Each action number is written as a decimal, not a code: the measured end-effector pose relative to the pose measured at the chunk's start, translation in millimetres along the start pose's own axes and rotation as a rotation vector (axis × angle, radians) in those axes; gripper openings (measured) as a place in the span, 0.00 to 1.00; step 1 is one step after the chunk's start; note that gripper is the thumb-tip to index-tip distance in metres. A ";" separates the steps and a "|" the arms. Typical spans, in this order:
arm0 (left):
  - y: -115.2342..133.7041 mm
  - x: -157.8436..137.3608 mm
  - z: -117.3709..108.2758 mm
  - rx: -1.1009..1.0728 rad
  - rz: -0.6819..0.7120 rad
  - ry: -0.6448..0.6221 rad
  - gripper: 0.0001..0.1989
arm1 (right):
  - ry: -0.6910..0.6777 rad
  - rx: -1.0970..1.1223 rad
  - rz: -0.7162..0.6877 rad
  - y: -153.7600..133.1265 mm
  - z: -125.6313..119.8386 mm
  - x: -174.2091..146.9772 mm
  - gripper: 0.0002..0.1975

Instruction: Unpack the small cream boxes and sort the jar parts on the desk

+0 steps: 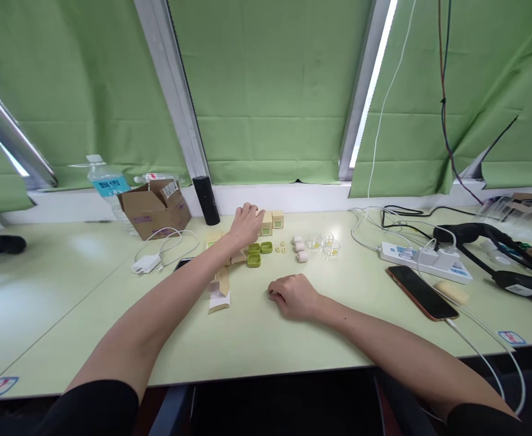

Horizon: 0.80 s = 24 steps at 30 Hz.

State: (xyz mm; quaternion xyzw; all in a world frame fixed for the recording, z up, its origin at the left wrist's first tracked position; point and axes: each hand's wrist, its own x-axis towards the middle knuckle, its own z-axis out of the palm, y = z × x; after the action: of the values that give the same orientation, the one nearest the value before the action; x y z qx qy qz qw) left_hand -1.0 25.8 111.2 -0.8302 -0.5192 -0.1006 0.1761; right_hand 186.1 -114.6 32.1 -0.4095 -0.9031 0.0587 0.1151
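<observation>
My left hand point(246, 225) reaches across to the far side of the desk, its fingers closed at the left side of a small cream box point(266, 229) with a green square on its front. Its grip is partly hidden by the hand. A similar box point(277, 219) stands just to the right. Nearer me are several small green square trays point(254, 260), partly behind my left forearm. My right hand point(295, 297) rests on the desk with its fingers curled, and nothing shows in it. Between the hands and the wall lie tiny yellow pieces point(283, 249), pink-white rounded pieces point(302, 257) and clear small containers point(333, 247).
Folded card pieces point(219, 300) lie beside my left forearm. Further left are a white charger point(146, 263), an opened cardboard box point(154, 212), a water bottle point(109, 181) and a black cylinder point(206, 200). A power strip point(423, 262), phone point(420, 292) and black headset point(497, 257) occupy the right.
</observation>
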 end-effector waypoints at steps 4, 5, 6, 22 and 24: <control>1.9 26.8 25.2 -0.021 -0.033 -0.036 0.27 | -0.003 -0.010 -0.017 0.4 -1.5 -0.4 0.07; 2.9 30.3 31.7 -0.029 -0.046 -0.044 0.26 | -0.004 -0.013 -0.021 0.6 -1.6 -0.4 0.07; 3.9 33.0 37.7 -0.039 -0.059 -0.052 0.24 | -0.005 -0.015 -0.024 0.8 -1.5 -0.4 0.07; 10.5 29.2 38.2 -0.239 -0.055 0.079 0.22 | 0.017 -0.035 -0.055 3.8 2.0 0.3 0.07; 12.2 18.9 26.0 -0.274 -0.032 0.134 0.22 | 0.062 -0.043 -0.069 7.2 1.7 1.1 0.07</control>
State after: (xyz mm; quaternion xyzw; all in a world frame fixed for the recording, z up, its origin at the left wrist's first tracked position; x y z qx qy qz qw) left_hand 17.9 46.9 91.6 -0.8296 -0.5010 -0.2281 0.0939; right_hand 190.2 -109.0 29.2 -0.3822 -0.9137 0.0226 0.1362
